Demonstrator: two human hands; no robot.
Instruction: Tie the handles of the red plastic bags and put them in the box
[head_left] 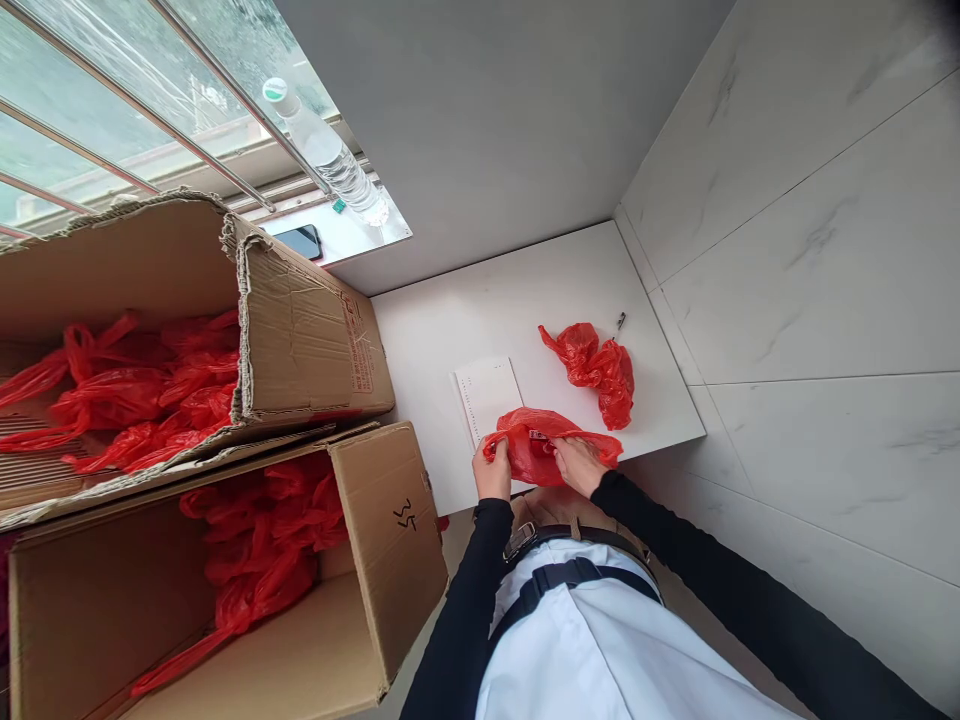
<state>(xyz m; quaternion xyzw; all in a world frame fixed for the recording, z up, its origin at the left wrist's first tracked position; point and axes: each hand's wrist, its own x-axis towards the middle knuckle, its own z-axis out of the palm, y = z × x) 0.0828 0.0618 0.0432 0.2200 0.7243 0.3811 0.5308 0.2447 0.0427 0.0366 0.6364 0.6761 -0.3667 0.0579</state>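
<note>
A red plastic bag is stretched between my two hands at the near edge of the white table. My left hand pinches the bag's left side. On the right, my right hand is closed on the bag near its opening, with some fingers hidden by the plastic. Something small with dark and white marks shows inside the bag; I cannot make out what it is. Just beyond the bag lies an open notebook, partly covered by it. Crumpled red bags rest farther right, beside a pen.
Two open cardboard boxes stand at the left, one nearer, both holding several red bags. A water bottle and a phone sit on the windowsill. Marble-patterned tiles wall the right side.
</note>
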